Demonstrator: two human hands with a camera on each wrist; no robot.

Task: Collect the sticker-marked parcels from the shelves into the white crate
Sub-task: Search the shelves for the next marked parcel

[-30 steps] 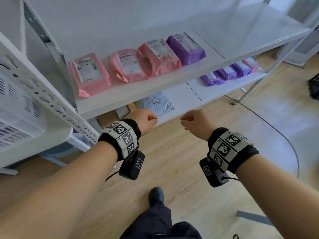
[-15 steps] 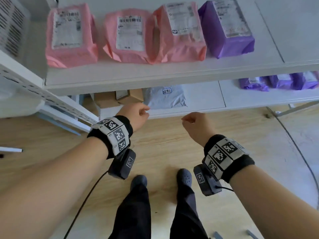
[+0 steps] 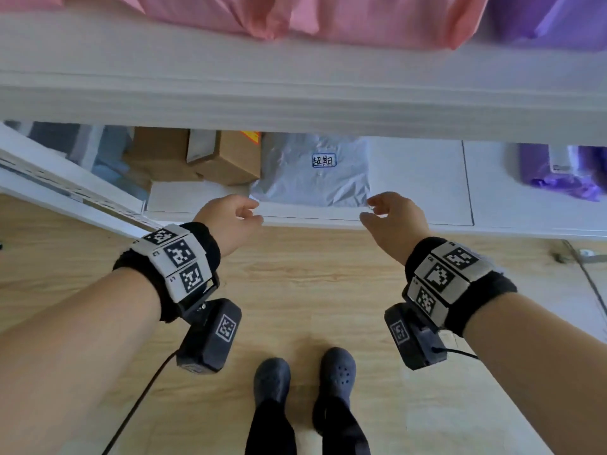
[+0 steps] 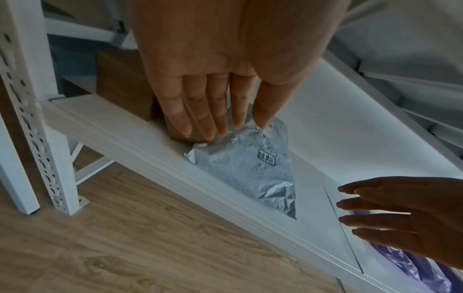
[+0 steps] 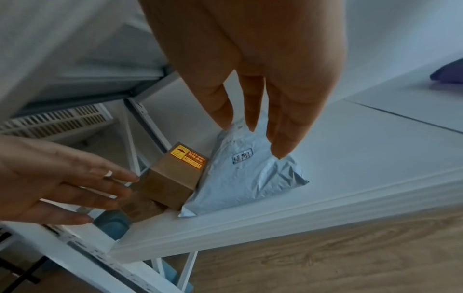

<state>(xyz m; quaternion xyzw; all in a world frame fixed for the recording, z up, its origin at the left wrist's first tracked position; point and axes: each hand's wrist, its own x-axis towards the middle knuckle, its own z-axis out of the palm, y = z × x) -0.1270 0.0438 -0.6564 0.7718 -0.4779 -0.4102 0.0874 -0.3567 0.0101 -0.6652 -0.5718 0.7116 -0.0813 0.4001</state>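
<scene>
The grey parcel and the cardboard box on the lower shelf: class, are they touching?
Touching. The right wrist view shows the grey parcel pressed against the side of the cardboard box, no shelf visible between them.

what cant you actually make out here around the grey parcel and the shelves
- White crate: in no view.
- Pink parcels: labels cut off by the head view's top edge.
- Brown box: far side hidden; small print on its orange sticker unreadable.
- Grey parcel: far end hidden by the upper shelf.
</scene>
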